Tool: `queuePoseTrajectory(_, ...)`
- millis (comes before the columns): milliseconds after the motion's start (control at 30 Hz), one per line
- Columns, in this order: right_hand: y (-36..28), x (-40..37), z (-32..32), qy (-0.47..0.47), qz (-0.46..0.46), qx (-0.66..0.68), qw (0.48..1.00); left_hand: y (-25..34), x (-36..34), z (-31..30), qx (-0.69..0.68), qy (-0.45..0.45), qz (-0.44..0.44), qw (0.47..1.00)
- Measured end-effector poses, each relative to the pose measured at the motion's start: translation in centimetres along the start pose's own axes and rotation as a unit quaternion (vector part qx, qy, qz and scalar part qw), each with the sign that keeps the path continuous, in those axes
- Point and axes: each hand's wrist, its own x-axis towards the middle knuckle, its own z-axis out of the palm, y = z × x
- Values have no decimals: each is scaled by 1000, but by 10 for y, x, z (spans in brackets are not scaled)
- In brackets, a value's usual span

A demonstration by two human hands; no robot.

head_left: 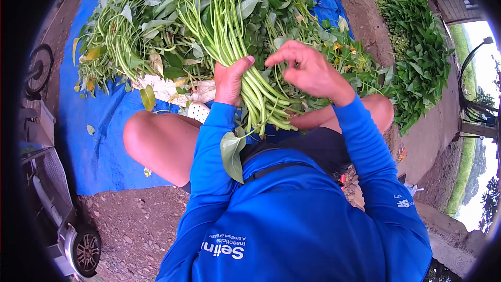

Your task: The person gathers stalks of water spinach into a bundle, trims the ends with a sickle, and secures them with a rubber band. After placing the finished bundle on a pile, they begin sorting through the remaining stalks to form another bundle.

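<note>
My left hand (pixel 228 82) is wrapped round a thick bunch of water spinach (pixel 225 31), thumb across the stems. The cut ends point down toward my lap, and the leaves spread away from me over the heap. To the right of the bunch, my right hand (pixel 310 71) is raised with its index finger and thumb apart. Nothing shows between those fingers, and the hand does not touch the stems. One large leaf (pixel 233 154) hangs from the lower stems in front of my blue shirt.
A large heap of loose greens (pixel 120 36), some yellowed, covers much of the blue tarp (pixel 99 146). More bunched greens (pixel 420 57) lie along the concrete at right. A wheeled vehicle (pixel 83 250) stands at lower left, on gravel. My bent legs flank the bunch.
</note>
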Motion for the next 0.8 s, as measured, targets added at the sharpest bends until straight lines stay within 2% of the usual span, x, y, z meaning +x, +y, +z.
queuePoseTrajectory(33, -4, -17, 5, -47, -74, -58, 995, 1, 0, 1, -11, 8, 4, 1000)
queuePoseTrajectory(100, 0, -58, 32, -61, -118, -68, 989, -1, -15, 1, -4, 32, -5, 999)
queuePoseTrajectory(200, 3, -63, 43, 22, -144, -126, 981, 2, 6, 3, 1, 33, 20, 999)
queuePoseTrajectory(300, 7, -66, 55, 130, -191, -98, 968, 5, 8, -5, 6, 42, 28, 999)
queuePoseTrajectory(367, 22, -69, 66, 207, -206, -39, 956, 0, 14, -7, -16, 100, -48, 994)
queuePoseTrajectory(400, 27, -72, 70, 204, -204, 13, 958, 1, 9, -6, -108, 51, 12, 993)
queuePoseTrajectory(467, 31, -80, 77, 191, -195, 115, 955, -2, -3, 1, -111, 38, 43, 992)
queuePoseTrajectory(500, 28, -86, 76, 186, -142, 188, 954, 6, -9, 10, -109, 30, 60, 992)
queuePoseTrajectory(567, 24, -103, 64, 169, -36, 328, 929, 6, 4, -4, -33, 49, 19, 998)
queuePoseTrajectory(633, 36, -108, 37, 286, -34, 361, 887, 12, 2, -11, -11, 60, 7, 998)
queuePoseTrajectory(667, 61, -109, 16, 353, 10, 384, 853, 16, 3, -15, -14, 55, 23, 998)
queuePoseTrajectory(700, 89, -108, -6, 442, 55, 146, 883, 21, -1, -11, -29, 68, 29, 997)
queuePoseTrajectory(733, 106, -106, -19, 504, 99, -101, 852, 23, -2, -14, -25, 57, 30, 998)
queuePoseTrajectory(800, 83, -108, -25, 444, 108, -108, 883, 29, -7, -12, -6, 30, 36, 999)
